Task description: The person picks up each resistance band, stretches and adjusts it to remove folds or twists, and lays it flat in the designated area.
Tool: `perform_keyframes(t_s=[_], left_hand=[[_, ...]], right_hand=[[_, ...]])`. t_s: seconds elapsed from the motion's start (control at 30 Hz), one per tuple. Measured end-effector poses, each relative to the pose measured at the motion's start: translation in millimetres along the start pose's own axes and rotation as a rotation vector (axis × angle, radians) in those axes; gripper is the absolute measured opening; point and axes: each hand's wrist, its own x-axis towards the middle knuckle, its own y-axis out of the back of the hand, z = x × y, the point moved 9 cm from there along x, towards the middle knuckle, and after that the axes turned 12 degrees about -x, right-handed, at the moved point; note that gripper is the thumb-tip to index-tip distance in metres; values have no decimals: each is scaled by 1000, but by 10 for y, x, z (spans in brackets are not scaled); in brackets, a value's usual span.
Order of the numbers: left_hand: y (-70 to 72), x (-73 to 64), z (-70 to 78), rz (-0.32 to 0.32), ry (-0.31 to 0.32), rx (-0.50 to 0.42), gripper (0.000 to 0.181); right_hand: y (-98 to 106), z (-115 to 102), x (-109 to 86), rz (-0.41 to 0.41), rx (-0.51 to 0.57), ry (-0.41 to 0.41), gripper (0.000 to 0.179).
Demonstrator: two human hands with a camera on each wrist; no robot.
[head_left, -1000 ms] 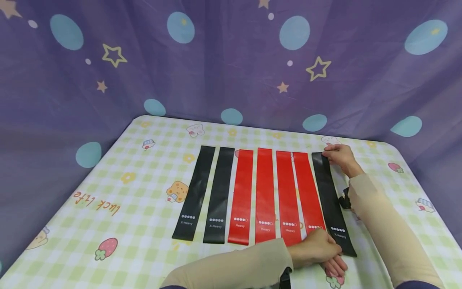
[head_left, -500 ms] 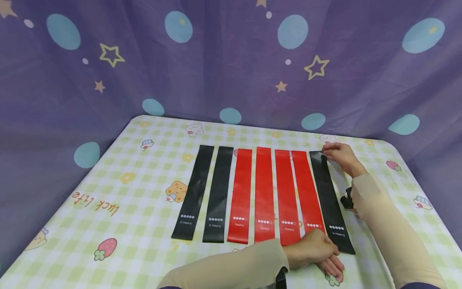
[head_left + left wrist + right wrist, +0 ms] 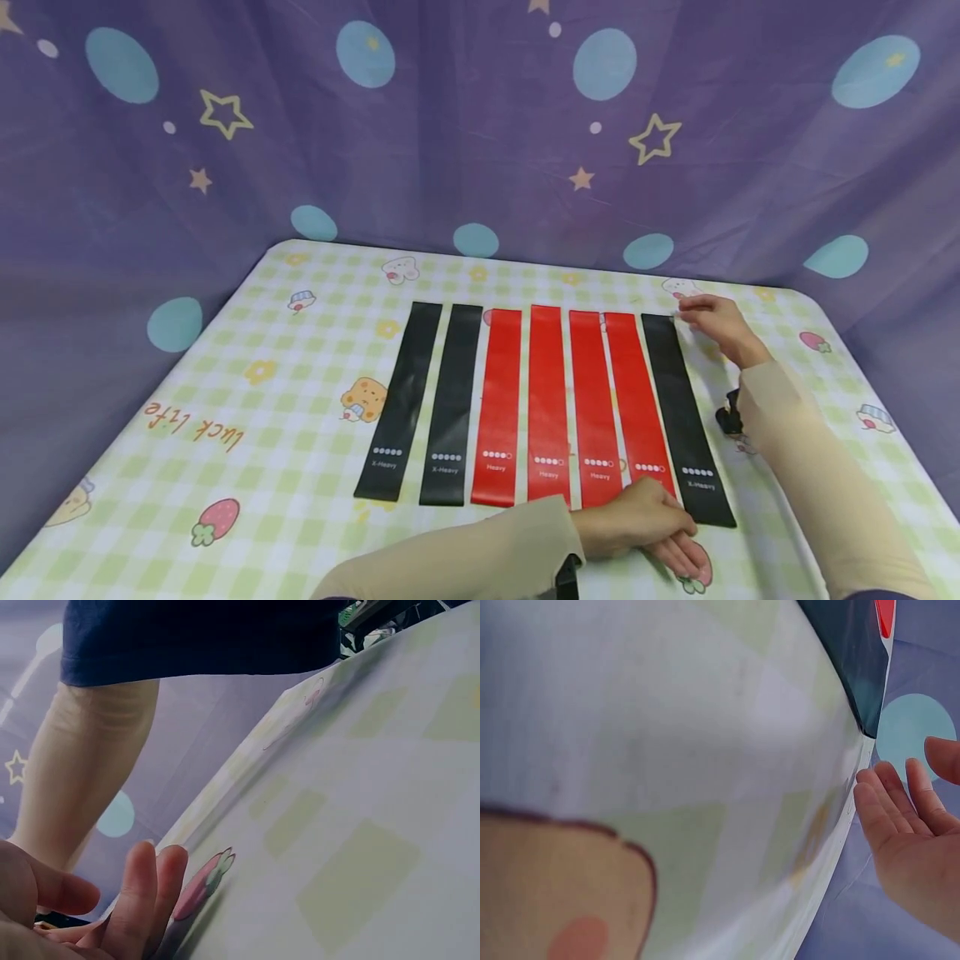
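Flat resistance bands lie side by side on the table. Two black X-Heavy bands are on the left, several red Heavy bands [image 3: 547,392] run through the middle, and one black X-Heavy band [image 3: 686,417] is at the right end. My right hand [image 3: 722,329] hovers at that band's far right corner; in the right wrist view its fingers are extended, just off the band's end, holding nothing. My left hand [image 3: 648,525] rests at the near ends of the last red band and the right black band, covering part of the red one. Its fingers [image 3: 135,900] are loosely extended with nothing between them.
A checked tablecloth [image 3: 285,475] with cartoon prints covers the table. Behind it hangs a purple curtain [image 3: 480,150] with stars and blue ovals. A black wrist strap [image 3: 727,412] shows beside the right sleeve.
My right hand has let go of the black band's far corner and moved slightly right. The band now lies flat there. My left hand has shifted slightly left, away from the band's near corner.
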Motion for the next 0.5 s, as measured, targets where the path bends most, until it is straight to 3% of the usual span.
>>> perform_keyframes(t_s=[0.13, 0.27, 0.4, 0.5], left_hand=[[48, -23, 111, -54, -37, 4, 18], [186, -86, 336, -84, -111, 32, 17], [476, -195, 634, -35, -197, 132, 21], [743, -284, 902, 42, -298, 291, 28]], right_hand=[[44, -15, 2, 20, 2, 21, 34], [59, -23, -5, 16, -3, 21, 40], [81, -40, -17, 15, -28, 33, 40], [116, -50, -21, 18, -51, 43, 40]])
